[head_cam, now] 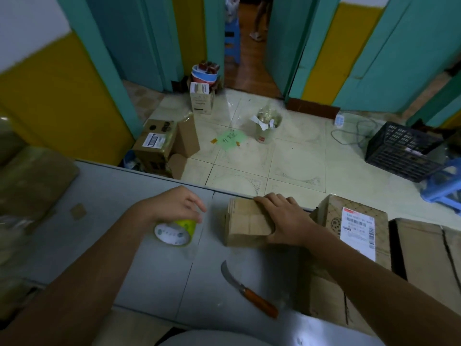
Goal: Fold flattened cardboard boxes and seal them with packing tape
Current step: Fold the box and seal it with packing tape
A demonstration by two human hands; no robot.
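sealing step in hand, left grip (174, 206) curled round tape roll (174, 232) on desk (154, 275), right grip (287, 221) holding small folded box (245, 224) just beside it near far edge; next likely needing tape end drawn across seam, knife (249, 293) nearby.

My grey counter (154, 275) is made of panels with seams between them. Near its far edge sit the tape (174, 233), gripped by my left hand (174, 204), and just right of it a small box (245, 223), gripped by my right hand (287, 221). A wooden-handled knife (249, 292) lies nearer me. A labelled box (354, 221) and flat cardboard (424, 258) are at the right, wrapped bundles (32, 186) and a scrap (78, 211) at the left.
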